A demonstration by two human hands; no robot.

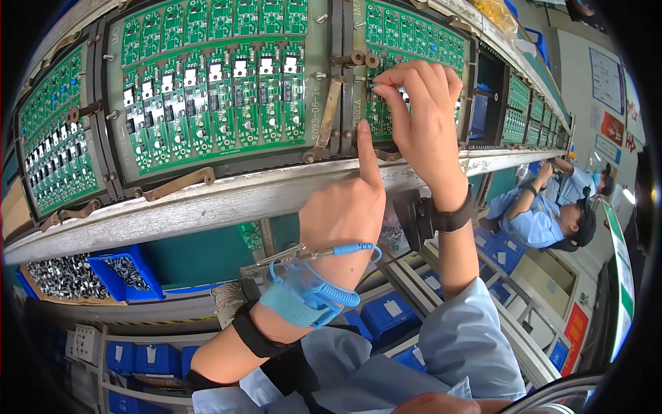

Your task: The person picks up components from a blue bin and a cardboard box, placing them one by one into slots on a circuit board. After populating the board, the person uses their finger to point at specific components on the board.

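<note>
My right hand (426, 117) is over a green circuit board panel (379, 41), thumb and forefinger pinched on a small electronic component (375, 85) just above the board. The component's exact kind is too small to tell. My left hand (345, 210) lies lower, its index finger stretched up to the panel's lower left edge; the other fingers are curled out of sight. A light blue wrist strap (293, 303) with a coiled cord circles the left wrist. Left of the hands, a larger panel (207, 83) carries rows of upright black and silver parts.
The panels sit in dark frames with brown latches (179, 185) along a metal rail (207, 210). Below are a blue bin (148, 286) and a cardboard tray (65, 279) of loose components. A co-worker (541, 221) in light blue works farther right. Blue bins (389, 317) stand on racks underneath.
</note>
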